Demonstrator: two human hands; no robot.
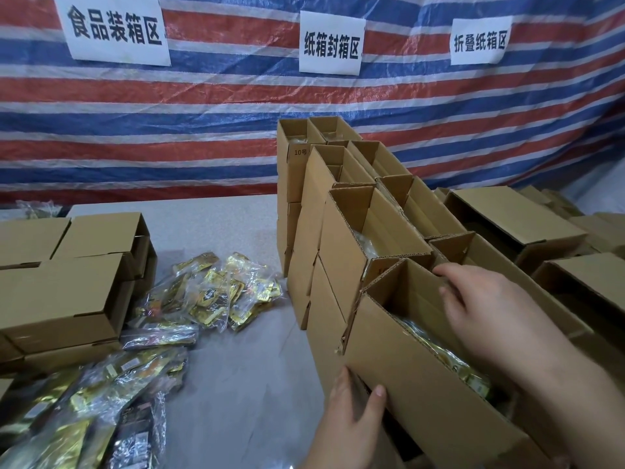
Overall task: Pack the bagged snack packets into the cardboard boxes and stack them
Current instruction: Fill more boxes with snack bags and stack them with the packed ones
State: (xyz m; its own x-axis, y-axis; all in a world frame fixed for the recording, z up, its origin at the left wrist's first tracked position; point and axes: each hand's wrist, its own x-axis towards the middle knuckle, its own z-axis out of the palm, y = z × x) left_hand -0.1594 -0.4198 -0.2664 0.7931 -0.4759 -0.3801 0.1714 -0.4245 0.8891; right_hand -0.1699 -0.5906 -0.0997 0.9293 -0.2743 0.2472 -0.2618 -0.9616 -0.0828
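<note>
Two bare hands steady an open cardboard box (416, 377) at the near end of a stepped stack of boxes (341, 211) on a grey speckled table (216, 231). The left hand (351, 418) holds the box's near corner, thumb curled onto its side wall; the right hand (487, 309) lies over the top with fingers curled on the far rim. Gold foil snack packets (449, 360) glint inside. More bagged packets (216, 296) lie loose on the table to the left, beside closed boxes (67, 282). The clear bags look crinkly, soft and slippery, probably best scooped from underneath. The corrugated box appears stiff and light, so gripping opposite walls low down seems safest. A red, white and blue striped tarpaulin (203, 106) hangs behind.
</note>
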